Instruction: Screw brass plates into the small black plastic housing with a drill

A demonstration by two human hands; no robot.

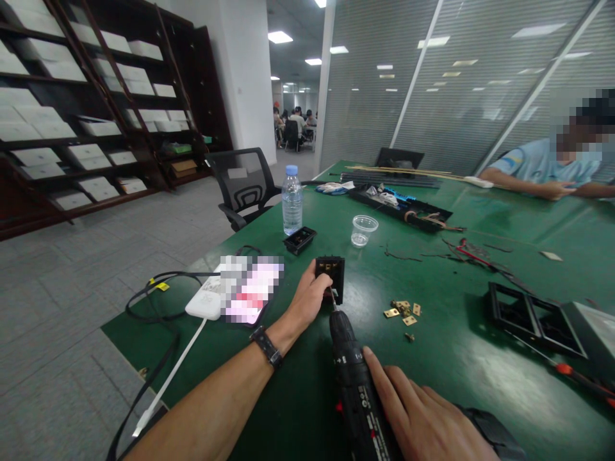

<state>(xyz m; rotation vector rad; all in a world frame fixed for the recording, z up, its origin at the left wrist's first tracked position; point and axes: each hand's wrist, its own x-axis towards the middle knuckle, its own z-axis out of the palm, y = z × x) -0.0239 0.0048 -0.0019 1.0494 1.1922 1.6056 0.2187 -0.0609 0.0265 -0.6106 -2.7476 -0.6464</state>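
My left hand (308, 293) is closed around a small black plastic housing (336, 267) with brass-coloured parts inside, holding it on the green table. In my right hand (413, 410) is a black cordless drill (354, 384). Its bit points away from me and reaches the housing beside my left fingertips. Whether the tip sits in a screw is too small to tell. The drill's handle is hidden below. To the right lies a loose pile of small brass plates (406, 310) and screws. A similar black housing (300, 239) lies farther back, next to a water bottle (292, 202).
A phone (254, 291) and a white power bank (204, 301) with cables lie at left. A clear plastic cup (364, 232) stands behind the housing. Black frames (533, 320), a screwdriver (567, 370), wires and a black tray (418, 214) lie rightward. Another person (552, 169) sits at far right.
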